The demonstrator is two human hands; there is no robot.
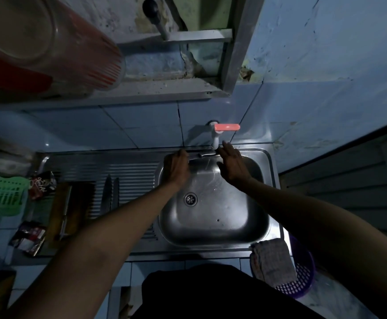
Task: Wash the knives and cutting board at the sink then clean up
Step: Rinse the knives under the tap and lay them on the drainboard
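Head view: cutting board (72, 208) and two knives (109, 194) lie far-to-near on the drainer, left of the sink (266, 180). Left hand (176, 168) grips a knife's handle — blade (205, 154) running right under the tap (217, 137) — right hand (232, 164) spread wide.

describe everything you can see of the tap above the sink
The tap is a small wall-mounted one, with a pale, plastic-looking body coming out of the blue tiled wall through a round collar. Its flat pink lever handle points to the right, parallel to the wall. The short spout points down over the back edge of the steel sink. Whether water runs is unclear. The right hand reaches up beside the spout, fingertips close to it; actual contact cannot be told.
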